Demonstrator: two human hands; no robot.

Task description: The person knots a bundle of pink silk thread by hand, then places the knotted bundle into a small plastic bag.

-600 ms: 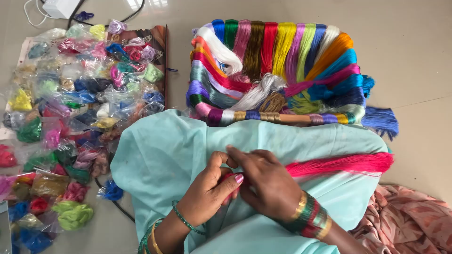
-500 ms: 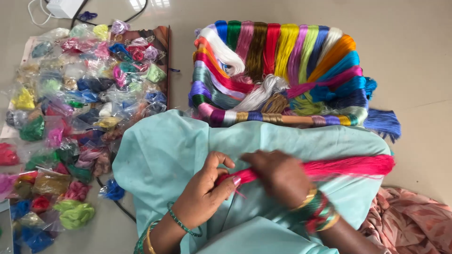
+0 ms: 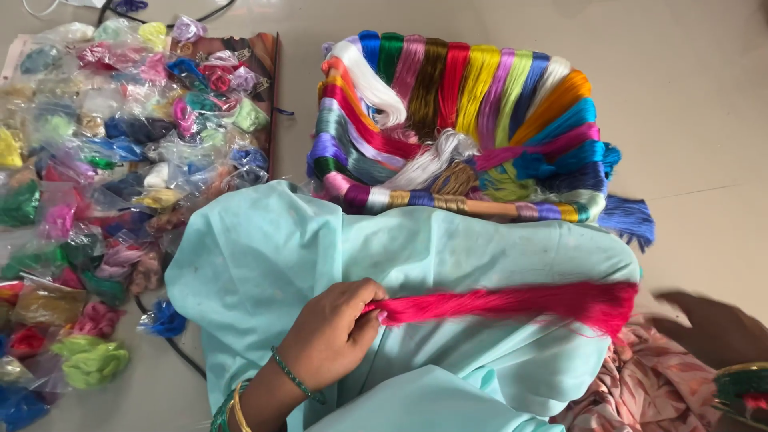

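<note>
- The left hand (image 3: 332,336) is seen closed, fingers pinched on one end of a pink thread bundle (image 3: 512,302)
- The bundle is laid straight out from that hand toward the right hand, across pale turquoise cloth (image 3: 264,256) draped beneath both
- The right hand (image 3: 716,332) is found beyond the bundle's far, frayed end, blurred; whether it is open or closed cannot be told
- A rack of multicoloured thread skeins (image 3: 464,128) is placed beyond the left hand, past the cloth
- Small bags of coloured thread (image 3: 104,160) are spread on the floor to the outer side of the left hand
</note>
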